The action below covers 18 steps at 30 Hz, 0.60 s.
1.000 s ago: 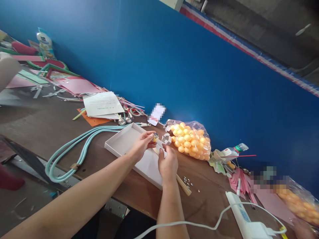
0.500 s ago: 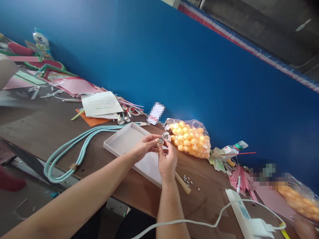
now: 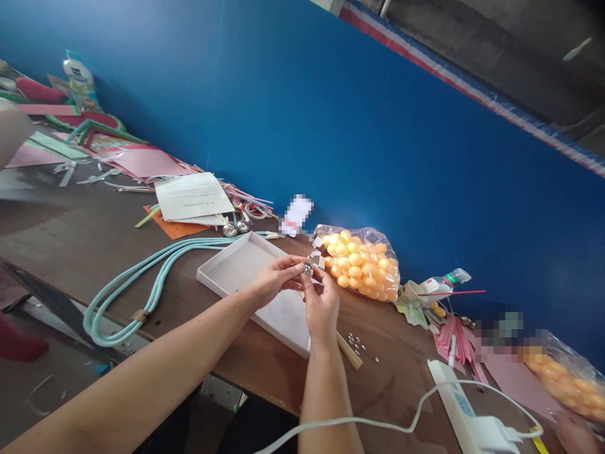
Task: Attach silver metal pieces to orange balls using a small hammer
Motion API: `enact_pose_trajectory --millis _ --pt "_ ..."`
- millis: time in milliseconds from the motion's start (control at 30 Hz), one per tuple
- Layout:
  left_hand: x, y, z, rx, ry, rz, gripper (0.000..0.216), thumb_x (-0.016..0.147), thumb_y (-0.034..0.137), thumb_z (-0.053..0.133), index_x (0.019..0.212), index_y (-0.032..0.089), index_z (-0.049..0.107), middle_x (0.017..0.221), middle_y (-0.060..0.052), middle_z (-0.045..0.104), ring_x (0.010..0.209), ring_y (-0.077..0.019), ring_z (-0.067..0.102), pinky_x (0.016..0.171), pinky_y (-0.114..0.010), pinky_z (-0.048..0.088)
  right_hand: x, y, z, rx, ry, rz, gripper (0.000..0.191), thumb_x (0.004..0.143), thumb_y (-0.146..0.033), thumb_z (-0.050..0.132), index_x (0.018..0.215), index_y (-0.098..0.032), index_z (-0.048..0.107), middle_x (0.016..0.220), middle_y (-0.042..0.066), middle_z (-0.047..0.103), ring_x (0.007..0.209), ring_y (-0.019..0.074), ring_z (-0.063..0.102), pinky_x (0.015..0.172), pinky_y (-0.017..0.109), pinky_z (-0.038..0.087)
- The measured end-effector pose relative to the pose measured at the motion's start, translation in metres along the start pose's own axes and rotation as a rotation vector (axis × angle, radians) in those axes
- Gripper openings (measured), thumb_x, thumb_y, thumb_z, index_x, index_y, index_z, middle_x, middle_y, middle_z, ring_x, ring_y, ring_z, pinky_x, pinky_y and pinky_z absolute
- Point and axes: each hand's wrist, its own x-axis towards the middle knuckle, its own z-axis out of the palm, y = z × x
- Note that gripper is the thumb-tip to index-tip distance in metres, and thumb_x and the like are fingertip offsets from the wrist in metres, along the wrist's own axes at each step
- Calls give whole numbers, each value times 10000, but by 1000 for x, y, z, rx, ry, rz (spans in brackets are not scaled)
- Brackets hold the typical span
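Both my hands meet over the far corner of a shallow white box lid on the brown table. My left hand pinches a small ball covered in shiny studs between thumb and fingers. My right hand is closed too, its fingertips pressed against the same ball from the right. A wooden stick lies under my right wrist, and several loose silver studs are scattered beside it.
A clear bag of orange balls sits just beyond my hands against the blue wall. A mint-green cord loops to the left. Papers and coloured strips lie further left. A white power strip with cable lies at the right.
My hands came together: the left lowered the studded ball a little and the right moved up to touch it. Since half a second ago they have hardly moved.
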Motion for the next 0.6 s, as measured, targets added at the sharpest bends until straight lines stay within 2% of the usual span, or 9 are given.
enact_pose_trajectory --millis 600 --pt "0 0 1 -10 -8 -14 341 699 306 758 979 130 676 897 -69 657 720 -135 625 692 -292 527 0 -2 0 44 30 11 464 787 -517 605 1086 -168 671 1019 99 696 818 189 617 701 297 485"
